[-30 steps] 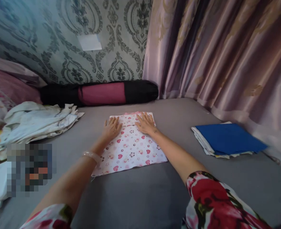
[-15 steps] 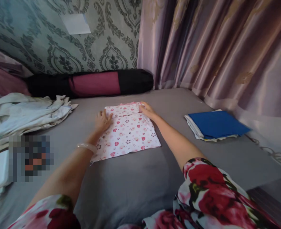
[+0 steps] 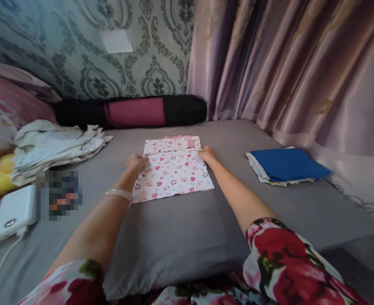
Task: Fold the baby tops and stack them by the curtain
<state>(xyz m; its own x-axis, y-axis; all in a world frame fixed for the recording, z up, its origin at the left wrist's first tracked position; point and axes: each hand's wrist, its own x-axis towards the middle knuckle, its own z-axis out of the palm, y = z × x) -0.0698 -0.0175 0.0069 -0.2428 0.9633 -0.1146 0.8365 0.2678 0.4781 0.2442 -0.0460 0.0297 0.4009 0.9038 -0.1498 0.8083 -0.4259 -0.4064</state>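
A white cloth piece (image 3: 174, 173) printed with red hearts and small flowers lies flat on the grey bed sheet. Its far part is a folded band with a small pink patch (image 3: 191, 143) near the right end, and a bit of pink trim shows behind it. My left hand (image 3: 136, 162) is closed on the left edge just below the band. At the matching spot on the right edge, my right hand (image 3: 208, 154) is closed on the cloth too. Fingertips of both hands are partly hidden. A pale bangle (image 3: 119, 194) circles my left wrist.
Crumpled light clothes (image 3: 56, 146) lie left, near a yellow plush thing (image 3: 2, 169) and a white power bank (image 3: 15, 214) with a cable. A blue folded cloth (image 3: 288, 164) tops a stack at right. A black and maroon roll (image 3: 134, 112) lies along the wall.
Both hands, lying flat on the cloth a second ago, have moved to its side edges nearer me and closed there. The pink patch has come into sight. The camera view has shifted.
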